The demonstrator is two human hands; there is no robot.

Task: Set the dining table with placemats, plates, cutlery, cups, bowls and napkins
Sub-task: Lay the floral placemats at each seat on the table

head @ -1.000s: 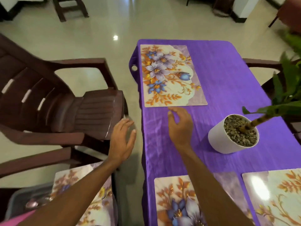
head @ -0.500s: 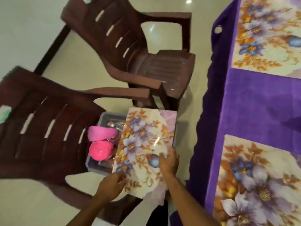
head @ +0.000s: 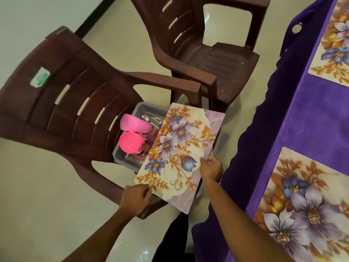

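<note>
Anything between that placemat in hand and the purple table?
Nothing visible. Both hands, left hand and right hand, hold the placemat over the grey tub; only open floor separates it from the table.

Subject: 1 person, seen from the head camera; only the 2 arms and part of the clothing are in view.

Left arm: the forearm occupies the lower left of the frame and is bare from wrist to picture edge. The left hand (head: 136, 198) is bare, back and knuckles showing.

Right arm: the forearm runs along the lower right of the frame, also bare over its whole visible length. The right hand (head: 211, 170) is bare, with its back showing.

Clothing: 1 dark garment (head: 173, 241), near black, shows at bottom centre between the 2 forearms. Its cut and fabric cannot be told, as the area is in shadow.
</note>
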